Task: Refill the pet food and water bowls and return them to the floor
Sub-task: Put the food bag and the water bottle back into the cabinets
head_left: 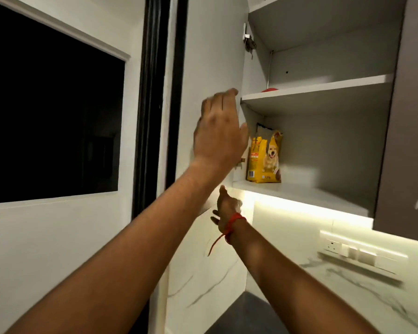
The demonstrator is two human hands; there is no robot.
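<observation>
A yellow dog food bag (266, 157) with a dog pictured on it stands upright at the left end of the lowest shelf (304, 195) in an open wall cabinet. My left hand (219, 131) is raised in front of the open cabinet door (212, 56), fingers straight, just left of the bag and holding nothing. Lower down, my right hand (227, 204), with a red thread round the wrist, reaches up under the left corner of the lowest shelf, fingers relaxed. No bowls are in view.
A small red object (268, 89) lies on the middle shelf (316, 91). A lit strip glows under the cabinet. Marble wall with a socket and switch panel (357, 253) at the right. Dark window (51, 116) at the left, dark counter (246, 317) below.
</observation>
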